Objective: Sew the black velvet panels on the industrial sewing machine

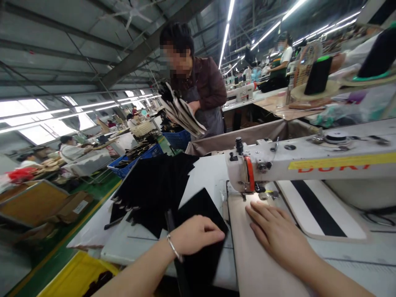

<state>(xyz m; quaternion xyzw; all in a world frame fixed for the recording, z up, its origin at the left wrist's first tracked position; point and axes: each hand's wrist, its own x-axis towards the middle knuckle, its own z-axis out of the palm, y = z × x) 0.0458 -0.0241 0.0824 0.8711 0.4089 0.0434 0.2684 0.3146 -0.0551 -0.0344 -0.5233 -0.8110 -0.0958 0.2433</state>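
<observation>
My left hand rests on a black fabric piece on the white table, fingers curled and pressed on the cloth; a bracelet circles the wrist. My right hand lies flat with fingers stretched out on a beige fabric strip just in front of the sewing machine head and its lit needle area. A pile of black cut pieces lies to the left of my left hand.
A person in a dark top and grey apron stands across the table holding a stack of fabric pieces. Blue crates sit behind the pile. A yellow bin is lower left. Thread cones stand upper right.
</observation>
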